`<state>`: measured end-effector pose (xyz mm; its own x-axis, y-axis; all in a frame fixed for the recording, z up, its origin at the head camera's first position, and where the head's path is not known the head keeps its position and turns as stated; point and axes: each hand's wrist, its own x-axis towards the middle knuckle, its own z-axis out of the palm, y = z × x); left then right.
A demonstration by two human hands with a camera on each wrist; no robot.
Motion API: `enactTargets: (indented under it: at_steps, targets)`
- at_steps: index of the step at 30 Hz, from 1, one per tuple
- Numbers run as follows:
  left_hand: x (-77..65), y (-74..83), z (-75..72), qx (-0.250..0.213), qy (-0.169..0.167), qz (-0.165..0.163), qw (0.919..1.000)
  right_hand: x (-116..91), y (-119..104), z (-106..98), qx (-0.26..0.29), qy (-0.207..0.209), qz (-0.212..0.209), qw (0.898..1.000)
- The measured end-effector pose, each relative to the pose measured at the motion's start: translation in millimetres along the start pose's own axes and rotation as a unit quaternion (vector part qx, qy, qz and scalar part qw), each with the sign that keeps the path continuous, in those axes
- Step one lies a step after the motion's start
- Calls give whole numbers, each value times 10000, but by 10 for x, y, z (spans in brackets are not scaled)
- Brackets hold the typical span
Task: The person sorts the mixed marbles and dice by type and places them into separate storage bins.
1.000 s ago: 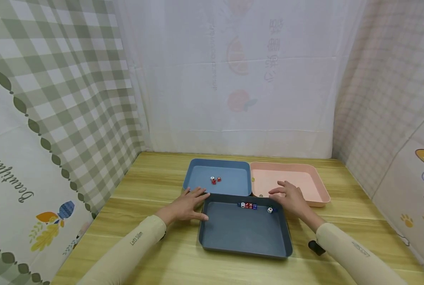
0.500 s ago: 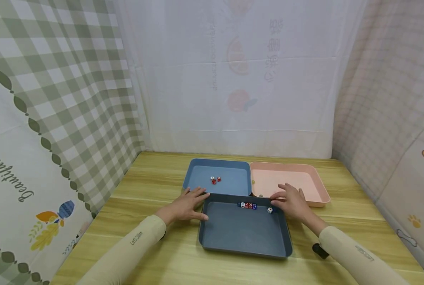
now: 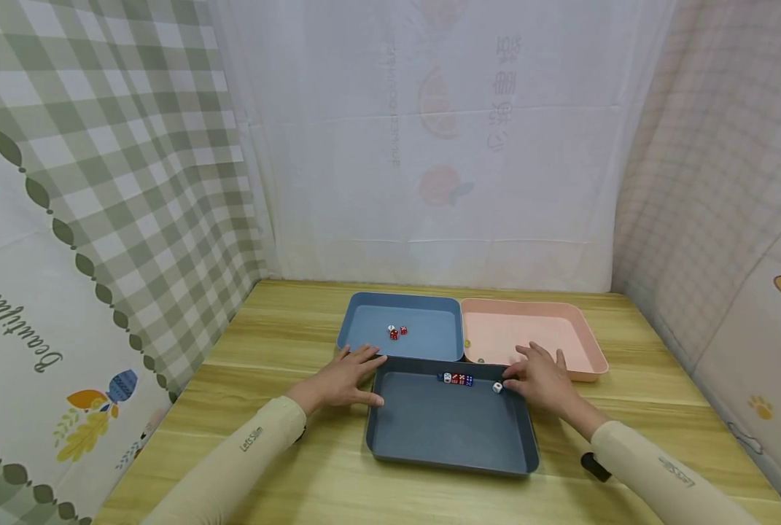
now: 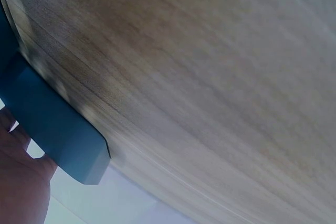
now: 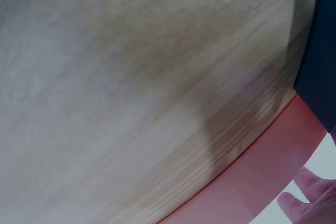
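My left hand (image 3: 346,379) lies with spread fingers at the far left corner of the dark grey tray (image 3: 452,437). The thumb reaches over its left rim. At the far right corner, my right hand (image 3: 542,379) bends its thumb and forefinger down beside a white die (image 3: 497,387). Its fingertips hide that corner, and I cannot tell whether they pinch a die. Along the tray's far wall stands a short row of red, white and blue dice (image 3: 459,379). In the right wrist view, fingers (image 5: 310,184) show beyond the pink tray's wall.
Behind stand a blue tray (image 3: 364,302) with several red and white dice (image 3: 394,335), and a pink tray (image 3: 577,328). A small yellow-green piece (image 3: 467,343) and a greyish one (image 3: 480,360) lie at the pink tray's left side. Cloth hangs around the wooden table (image 3: 285,313).
My right hand has shifted slightly right and lower, covering the dark piece beside the white die. The yellow-green piece has moved toward the pink tray's near side. My left hand stays put.
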<state>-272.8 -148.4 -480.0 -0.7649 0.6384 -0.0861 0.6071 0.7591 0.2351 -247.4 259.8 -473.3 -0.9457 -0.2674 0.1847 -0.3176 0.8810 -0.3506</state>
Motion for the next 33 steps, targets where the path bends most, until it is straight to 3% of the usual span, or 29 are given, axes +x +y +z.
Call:
enactTargets:
  at_steps: [9,18,28,33]
  targets:
    - [-2,0,1,0,2,-7,10000,-4,-74,17,-648,-64,-64,9979]
    - [-3,-7,4,-24,-21,-10,10000,3,-104,75,-780,-204,58,9967]
    - [2,-5,2,-16,-30,-5,10000,39,-73,7,-65,-94,81,9999]
    - [3,0,-1,-16,-31,-14,10000,87,-73,-38,479,-96,354,9982]
